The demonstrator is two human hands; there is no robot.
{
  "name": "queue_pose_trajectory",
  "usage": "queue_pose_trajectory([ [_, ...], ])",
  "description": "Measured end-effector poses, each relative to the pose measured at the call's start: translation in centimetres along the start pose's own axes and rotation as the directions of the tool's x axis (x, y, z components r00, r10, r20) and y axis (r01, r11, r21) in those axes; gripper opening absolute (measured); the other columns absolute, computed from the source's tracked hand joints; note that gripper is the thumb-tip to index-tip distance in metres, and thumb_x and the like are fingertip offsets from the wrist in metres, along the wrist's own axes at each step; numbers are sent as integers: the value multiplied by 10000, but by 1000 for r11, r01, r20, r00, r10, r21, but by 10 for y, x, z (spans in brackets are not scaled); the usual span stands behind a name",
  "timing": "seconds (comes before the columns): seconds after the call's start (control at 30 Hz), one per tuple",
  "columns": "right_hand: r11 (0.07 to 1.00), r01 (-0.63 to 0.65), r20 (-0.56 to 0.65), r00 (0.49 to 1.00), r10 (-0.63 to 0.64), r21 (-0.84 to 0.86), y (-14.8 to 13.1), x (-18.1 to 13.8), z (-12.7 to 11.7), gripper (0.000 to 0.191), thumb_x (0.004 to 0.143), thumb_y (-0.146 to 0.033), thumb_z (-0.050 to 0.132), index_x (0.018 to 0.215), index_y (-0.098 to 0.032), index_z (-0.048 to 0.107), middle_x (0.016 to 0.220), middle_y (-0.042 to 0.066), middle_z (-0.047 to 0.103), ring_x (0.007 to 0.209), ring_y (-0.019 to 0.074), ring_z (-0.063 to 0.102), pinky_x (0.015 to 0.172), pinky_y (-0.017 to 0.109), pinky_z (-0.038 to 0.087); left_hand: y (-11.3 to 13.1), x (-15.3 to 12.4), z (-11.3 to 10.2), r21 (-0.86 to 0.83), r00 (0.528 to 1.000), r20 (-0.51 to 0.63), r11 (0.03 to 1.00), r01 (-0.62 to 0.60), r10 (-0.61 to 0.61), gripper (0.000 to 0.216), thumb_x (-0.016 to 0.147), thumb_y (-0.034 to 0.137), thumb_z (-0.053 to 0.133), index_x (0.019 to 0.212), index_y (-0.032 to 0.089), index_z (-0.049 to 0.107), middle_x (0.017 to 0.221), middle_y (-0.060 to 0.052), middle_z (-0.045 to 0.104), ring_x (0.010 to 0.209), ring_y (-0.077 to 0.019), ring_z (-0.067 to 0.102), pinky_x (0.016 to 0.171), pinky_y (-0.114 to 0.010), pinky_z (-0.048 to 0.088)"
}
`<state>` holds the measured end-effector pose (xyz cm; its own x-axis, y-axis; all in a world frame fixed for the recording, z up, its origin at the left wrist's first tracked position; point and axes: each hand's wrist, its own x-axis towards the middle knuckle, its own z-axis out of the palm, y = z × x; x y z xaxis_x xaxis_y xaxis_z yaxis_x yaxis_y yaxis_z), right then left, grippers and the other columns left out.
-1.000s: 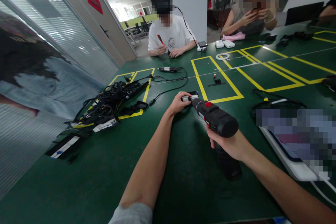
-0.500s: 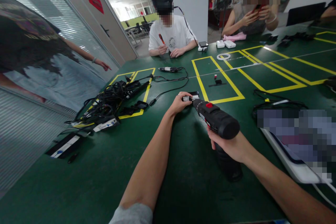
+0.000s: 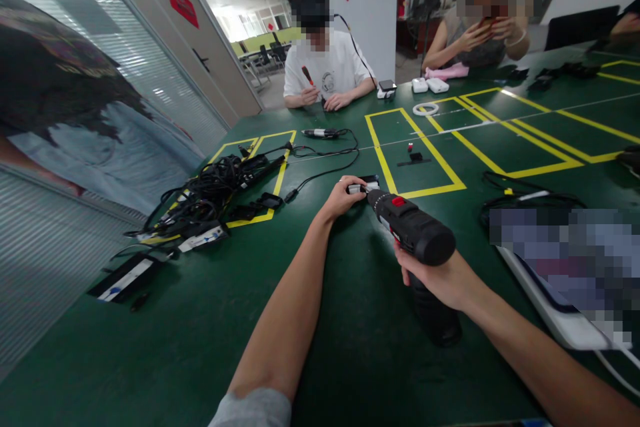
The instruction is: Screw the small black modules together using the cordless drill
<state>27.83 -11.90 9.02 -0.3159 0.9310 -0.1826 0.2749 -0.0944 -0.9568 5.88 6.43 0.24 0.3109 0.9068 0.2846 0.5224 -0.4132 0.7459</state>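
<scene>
Green tabletop [image 3: 190, 340] runs broad to left edge [image 3: 55, 330]; left hand [image 3: 344, 199] pinching small part [image 3: 371, 184], right hand [image 3: 443, 275] clasping drill [image 3: 417, 228].

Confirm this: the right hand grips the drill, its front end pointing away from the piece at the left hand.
Wrong direction: in the head view, the right hand grips the drill, its front end pointing toward the piece at the left hand.

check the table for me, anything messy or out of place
Yes: at the left, the tangled black cables spill over the yellow tape outline, looking untidy. Nothing odd shows on the drill in the right hand; the small piece at the left hand is too covered to judge.
</scene>
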Motion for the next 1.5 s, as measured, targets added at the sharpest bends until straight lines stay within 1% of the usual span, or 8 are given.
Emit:
queue_pose_trajectory([
  [0.13,999,5,-11,1000,-5,31,1,0,0,471,781,-233,569,1246,-205,497,685,-17,610,567,181,632,580,323,522,0,0,0,-3,1000,1,1000,-19,19,250,738,225,646,985,192,673,1070,-43,621,965,-181,546,892,-318,444],
  [0.33,999,21,-12,1000,-20,33,1,0,1,503,780,-222,563,1275,-198,476,689,-16,609,563,176,629,586,321,520,-1,0,0,-15,1000,1,1000,-22,22,246,761,272,643,991,187,670,1072,-53,620,983,-193,543,901,-329,439],
  [0.6,1000,30,-12,999,-30,7,1,0,0,488,781,-228,554,1263,-207,484,671,-19,605,563,182,634,591,327,525,-1,0,0,-23,999,8,999,-33,33,239,771,297,639,987,198,670,1077,-53,624,1038,-209,540,914,-339,437],
  [0.8,1000,7,-23,1000,-7,-8,-4,-2,0,479,771,-228,561,1245,-216,499,661,-23,604,551,179,630,584,325,520,-1,1,0,-22,1000,-9,1000,-5,5,229,768,301,638,972,203,674,1075,-52,628,1062,-214,537,949,-351,427],
  [0.9,1000,1,-29,1000,-1,9,-4,-2,0,484,767,-227,570,1245,-212,499,664,-22,606,552,176,626,576,317,515,-1,1,0,-38,1000,-12,999,-22,22,219,765,300,640,954,195,674,1055,-52,633,1070,-210,537,992,-356,405],
  [1.0,999,11,-10,1000,-11,46,-1,-1,0,479,771,-224,570,1243,-205,495,667,-24,602,555,171,620,575,312,515,-2,1,1,-43,999,-18,998,-38,37,213,767,291,635,952,192,673,1046,-51,635,1063,-204,542,1007,-358,397],
  [1.3,1000,7,8,1000,-7,29,2,0,1,361,787,-237,553,1145,-195,546,664,-25,585,559,167,619,590,309,516,2,1,0,-22,1000,-8,1000,-21,21,204,772,270,625,956,194,670,1058,-51,633,1072,-207,539,1012,-364,397],
  [1.5,999,14,-6,1000,-13,29,-1,-1,0,413,783,-236,567,1192,-201,522,667,-23,595,563,174,625,585,317,523,2,0,0,-29,1000,-14,999,-18,17,206,766,264,630,954,192,672,1051,-54,629,1065,-209,543,1009,-362,401],
])
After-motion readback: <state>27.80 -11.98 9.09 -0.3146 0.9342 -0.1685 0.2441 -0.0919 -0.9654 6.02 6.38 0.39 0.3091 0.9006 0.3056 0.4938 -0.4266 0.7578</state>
